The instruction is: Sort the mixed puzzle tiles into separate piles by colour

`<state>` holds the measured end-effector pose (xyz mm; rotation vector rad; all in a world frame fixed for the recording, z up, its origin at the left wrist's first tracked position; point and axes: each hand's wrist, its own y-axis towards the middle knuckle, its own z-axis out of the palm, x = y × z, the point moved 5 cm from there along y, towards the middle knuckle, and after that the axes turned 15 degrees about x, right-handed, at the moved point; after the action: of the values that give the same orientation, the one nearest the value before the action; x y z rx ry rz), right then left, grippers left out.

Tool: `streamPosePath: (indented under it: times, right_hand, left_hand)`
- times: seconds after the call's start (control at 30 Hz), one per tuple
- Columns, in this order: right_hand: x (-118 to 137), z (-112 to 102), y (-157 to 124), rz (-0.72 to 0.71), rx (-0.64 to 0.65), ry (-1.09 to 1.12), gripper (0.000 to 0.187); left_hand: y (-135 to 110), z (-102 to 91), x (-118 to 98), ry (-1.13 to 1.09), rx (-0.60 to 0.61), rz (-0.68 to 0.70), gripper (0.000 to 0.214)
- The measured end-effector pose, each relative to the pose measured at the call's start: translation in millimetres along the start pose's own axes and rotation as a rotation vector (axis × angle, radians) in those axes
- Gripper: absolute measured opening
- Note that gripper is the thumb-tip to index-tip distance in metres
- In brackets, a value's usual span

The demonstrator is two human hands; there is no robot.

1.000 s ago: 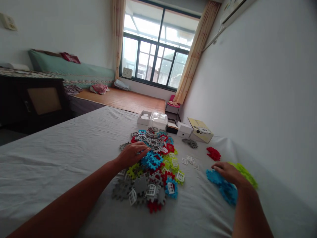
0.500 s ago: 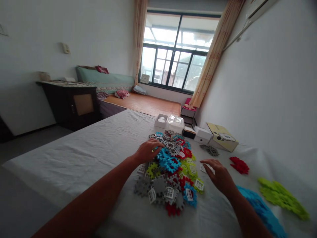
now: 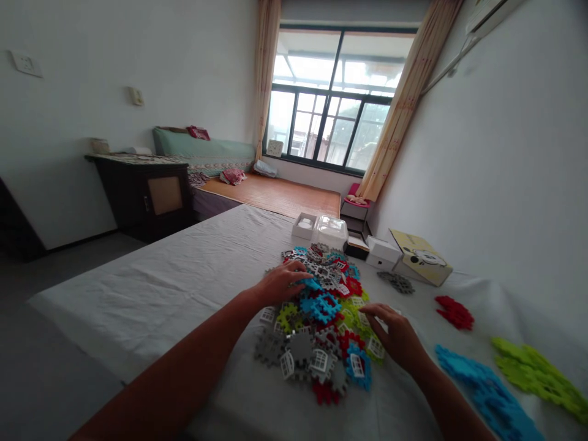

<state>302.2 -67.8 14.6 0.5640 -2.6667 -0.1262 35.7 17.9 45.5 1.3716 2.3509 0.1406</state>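
A heap of flat plastic interlocking building tiles in grey, red, blue, lime and white lies on the sheeted surface. At its left side my left hand [image 3: 288, 283] has its fingers curled over a blue interlocking tile [image 3: 313, 283], which shows past the fingertips. More blue tiles [image 3: 321, 306] lie just below that hand. My right hand [image 3: 392, 327] is at the heap's right edge, thumb and fingers apart, close to the lime tiles [image 3: 351, 317]. White window-shaped pieces [image 3: 357, 365] and grey tiles [image 3: 301, 347] cover the near part of the heap.
To the right lie separate groups of blue tiles [image 3: 482, 386], lime tiles [image 3: 537, 370], red tiles [image 3: 454, 312] and grey tiles [image 3: 395, 282]. Behind the heap stand a clear plastic container [image 3: 331, 229], a white box [image 3: 383, 251] and a yellow box [image 3: 421, 257].
My right hand has moved left, from beside the heap to its lime tiles. My left hand stays over the heap, now with a blue tile at its fingertips. The view has shifted slightly.
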Motion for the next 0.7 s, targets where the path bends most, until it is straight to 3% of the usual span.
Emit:
streamPosePath:
  times: [0.2,0.27,0.43,0.57,0.7]
  right_hand:
    - [6.6,-3.2,0.7,0.007,-0.056,0.042,0.025]
    - [13.0,-4.4,1.9,0.018,-0.088,0.081,0.025]
    - [42.7,-4.1,6.2,-0.036,-0.134,0.193,0.023]
    - [63.3,2.2,8.8,-0.103,-0.151,0.259,0.033]
    - [65.1,-4.2,10.8,-0.121,-0.177,0.263,0.021]
  left_hand:
    - [0.0,-11.1,-0.7,-0.169,-0.186,-0.082,0.029]
    - [1.7,-11.6,-7.4,-0.206,-0.207,-0.038,0.023]
    - [6.8,-8.6,-32.9,-0.184,-0.194,0.053,0.021]
    - [10.0,1.2,-51.7,-0.201,-0.118,0.119,0.023]
    - [12.0,9.5,-59.8,-0.194,-0.051,0.166,0.025]
